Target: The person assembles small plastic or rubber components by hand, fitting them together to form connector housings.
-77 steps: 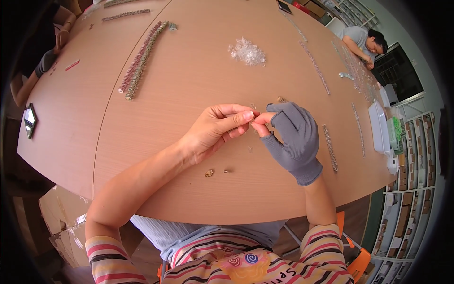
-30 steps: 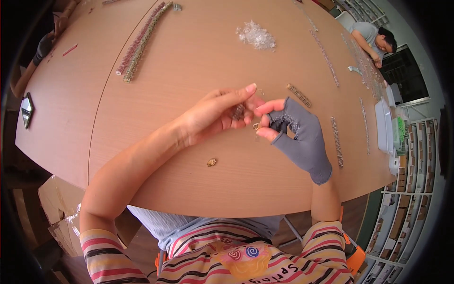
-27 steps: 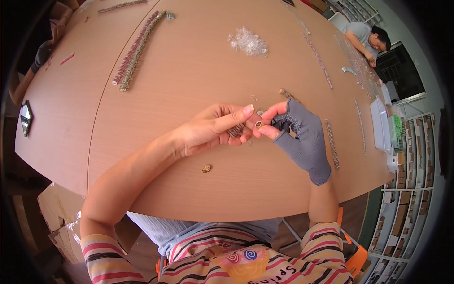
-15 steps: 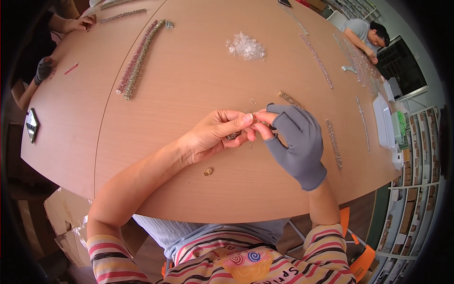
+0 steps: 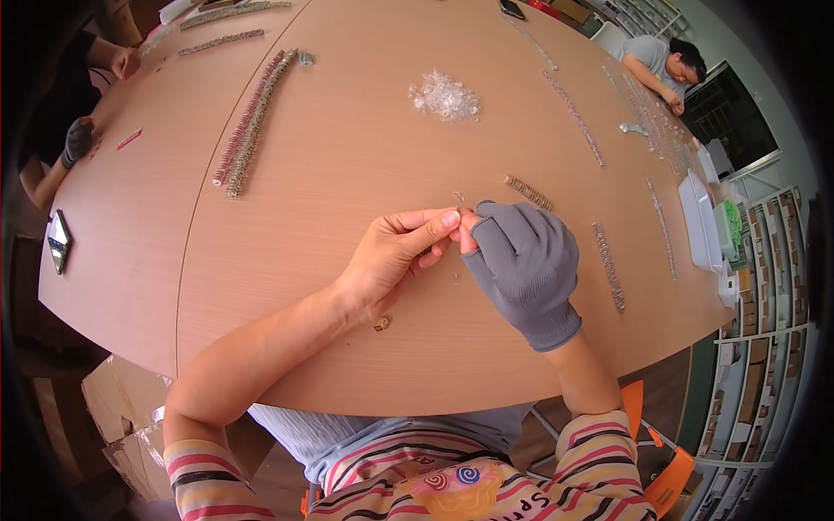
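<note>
Over the near middle of the table my left hand (image 5: 401,247), bare, pinches with thumb and forefinger. My right hand (image 5: 528,273), in a grey half-finger glove, meets it with its own fingers closed. Whatever sits between the fingertips is too small and hidden to make out. Below my left wrist lies a small gold-coloured piece (image 5: 382,323). Bits of clear plastic (image 5: 458,196) lie just beyond the fingertips. A short roll of stacked rings (image 5: 528,192) rests beyond my right hand, and a longer row of dark rings (image 5: 608,265) lies to its right.
Two ring-covered rods, one pink (image 5: 250,122) and one olive (image 5: 261,126), lie at left. A heap of clear plastic bits (image 5: 445,95) sits farther back. White trays (image 5: 700,221) line the right edge. Co-workers sit at far left (image 5: 76,139) and far right (image 5: 662,74).
My hands have drawn closer together, and the right fingers have curled in more. A dark patterned piece that showed in my left palm is now out of sight. The view has shifted slightly.
</note>
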The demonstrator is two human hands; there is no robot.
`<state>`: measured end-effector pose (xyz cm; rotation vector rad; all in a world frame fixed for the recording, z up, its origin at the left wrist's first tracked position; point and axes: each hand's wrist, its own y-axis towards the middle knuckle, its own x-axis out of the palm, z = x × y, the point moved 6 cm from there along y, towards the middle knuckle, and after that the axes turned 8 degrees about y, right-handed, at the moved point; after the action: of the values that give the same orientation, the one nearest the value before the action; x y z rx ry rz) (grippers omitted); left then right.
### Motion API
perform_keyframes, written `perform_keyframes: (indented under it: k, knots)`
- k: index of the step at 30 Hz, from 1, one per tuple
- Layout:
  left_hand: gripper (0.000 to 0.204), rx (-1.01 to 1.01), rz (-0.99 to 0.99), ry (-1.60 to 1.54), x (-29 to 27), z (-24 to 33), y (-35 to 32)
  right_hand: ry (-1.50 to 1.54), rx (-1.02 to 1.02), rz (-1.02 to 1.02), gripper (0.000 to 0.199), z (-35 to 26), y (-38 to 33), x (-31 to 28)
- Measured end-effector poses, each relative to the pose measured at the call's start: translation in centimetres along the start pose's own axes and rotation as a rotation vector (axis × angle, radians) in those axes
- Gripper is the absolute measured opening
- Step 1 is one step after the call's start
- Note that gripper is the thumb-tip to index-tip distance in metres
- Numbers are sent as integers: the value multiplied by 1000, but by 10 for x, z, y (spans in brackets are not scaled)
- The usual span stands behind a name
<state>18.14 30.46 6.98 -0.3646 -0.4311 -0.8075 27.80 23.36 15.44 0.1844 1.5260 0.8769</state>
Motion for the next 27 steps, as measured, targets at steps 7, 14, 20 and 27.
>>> perform_keyframes:
  k: [7, 14, 20, 27]
  knots:
    - [23, -143, 28, -10, -6, -12, 2, 175, -62, -18, 20, 8, -2, 8]
    - [25, -63, -90, 20, -3, -3, 6, 172, -89, 15, 21, 13, 1, 8]
    - [26, -104, -14, -45, -8, -10, 6, 79, -22, 7, 20, 25, 2, -3]
    - [23, -143, -73, -226, -1, -5, 1, 270, 142, 104, 18, 47, 4, -13]
